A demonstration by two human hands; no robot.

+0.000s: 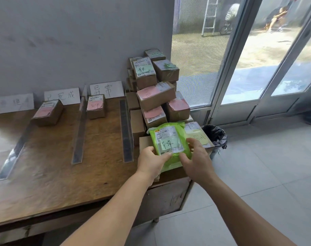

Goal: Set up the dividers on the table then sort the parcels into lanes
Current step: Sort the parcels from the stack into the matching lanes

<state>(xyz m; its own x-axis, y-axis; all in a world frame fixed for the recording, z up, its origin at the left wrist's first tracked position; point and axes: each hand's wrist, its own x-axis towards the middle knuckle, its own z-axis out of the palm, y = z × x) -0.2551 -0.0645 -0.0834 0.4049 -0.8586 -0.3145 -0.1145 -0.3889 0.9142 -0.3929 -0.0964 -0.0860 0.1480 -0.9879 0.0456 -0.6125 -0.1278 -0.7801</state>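
Observation:
A green plastic parcel (170, 139) with a white shipping label lies on the boxes at the table's right end. My left hand (151, 161) grips its lower left edge and my right hand (197, 157) grips its lower right edge. Three clear dividers stand on the wooden table (62, 166): left (14, 151), middle (80, 132), right (127, 132). One cardboard box (48, 112) with a pink label sits in the lane left of the middle divider. A smaller box (95, 106) sits in the lane right of it. A pile of cardboard parcels (158, 96) rises behind the green one.
Three white paper signs (106, 89) with handwriting lean on the grey wall behind the lanes. A bin with a black liner (215, 135) stands on the tiled floor beside the table's right end. Glass doors (240, 68) lie beyond it.

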